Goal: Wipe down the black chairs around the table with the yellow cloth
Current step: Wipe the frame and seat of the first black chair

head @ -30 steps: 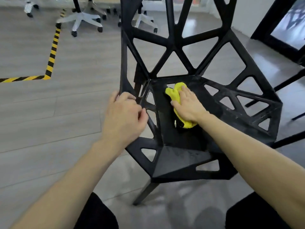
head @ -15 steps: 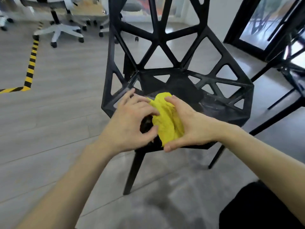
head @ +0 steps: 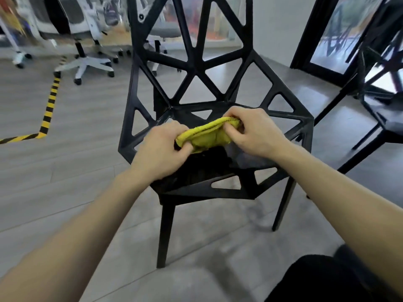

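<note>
Item: yellow cloth (head: 205,136), held at the centre of the frame, above the seat of the black chair (head: 196,68) and clear of it. It was stretched between both hands, a folded edge uppermost.

Left hand (head: 160,149): fingers were curled round the cloth's left end, which was pinched against the thumb. Right hand (head: 255,131): fingers were bent over the cloth's right end and closed on it. Neither hand was touching the chair.

Step in hand: judged to be a refolding or turning of the cloth, so that a clean face could be presented, rather than wiping itself. No contact between cloth and chair was shown.

Next move, as judged: the cloth would need to be gathered into one hand and pressed flat against a chair surface; the open lattice of struts in the backrest and seat would call for narrow, following strokes. How much of this chair had been wiped could not be told.

Second black chair (head: 383,88): recorded at the right edge of the frame, partly cut off, and apparently to be wiped as well.

Surface and room: grey wood-effect floor (head: 76,171); yellow-and-black hazard tape (head: 49,110) laid on it at the left; white office chairs (head: 85,59) on castors at upper left, blurred; a dark-framed glass door (head: 314,40) at upper right. The table was not seen.
</note>
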The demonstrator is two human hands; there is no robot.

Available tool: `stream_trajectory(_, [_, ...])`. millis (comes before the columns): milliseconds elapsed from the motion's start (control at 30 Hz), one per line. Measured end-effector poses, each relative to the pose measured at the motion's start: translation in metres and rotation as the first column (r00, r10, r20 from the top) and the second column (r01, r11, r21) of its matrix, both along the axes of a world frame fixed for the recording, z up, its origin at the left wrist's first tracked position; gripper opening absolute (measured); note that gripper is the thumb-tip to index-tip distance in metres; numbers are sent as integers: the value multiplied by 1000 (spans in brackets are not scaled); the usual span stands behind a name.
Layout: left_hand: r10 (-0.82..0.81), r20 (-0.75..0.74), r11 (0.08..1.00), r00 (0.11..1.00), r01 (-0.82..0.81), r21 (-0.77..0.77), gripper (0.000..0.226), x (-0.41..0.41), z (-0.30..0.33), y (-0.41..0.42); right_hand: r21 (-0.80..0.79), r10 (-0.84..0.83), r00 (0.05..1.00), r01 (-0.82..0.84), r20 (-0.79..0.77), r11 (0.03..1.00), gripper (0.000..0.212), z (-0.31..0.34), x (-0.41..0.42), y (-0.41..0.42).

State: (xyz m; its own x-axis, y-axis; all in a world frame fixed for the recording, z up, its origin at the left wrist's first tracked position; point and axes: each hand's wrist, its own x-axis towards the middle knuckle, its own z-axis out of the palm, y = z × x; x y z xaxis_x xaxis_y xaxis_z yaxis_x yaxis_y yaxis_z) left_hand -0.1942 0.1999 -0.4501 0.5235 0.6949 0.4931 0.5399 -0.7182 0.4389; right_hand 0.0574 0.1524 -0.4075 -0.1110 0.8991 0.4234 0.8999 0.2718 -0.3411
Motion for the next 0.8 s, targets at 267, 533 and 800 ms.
stream_trajectory(267, [224,-22,975,974,-224,10,8,14,65,95,-105,-40,999,42,20,994,13,64,15,68])
stream_trajectory(533, [161,-27,945,987,-146,292,17,11,111,89,210,-73,997,65,30,976,20,91,19,50])
stream_trajectory(800, [93,-374,996,923,-89,29,51,-48,28,23,-354,113,964,-22,240,935,44,16,-26,8])
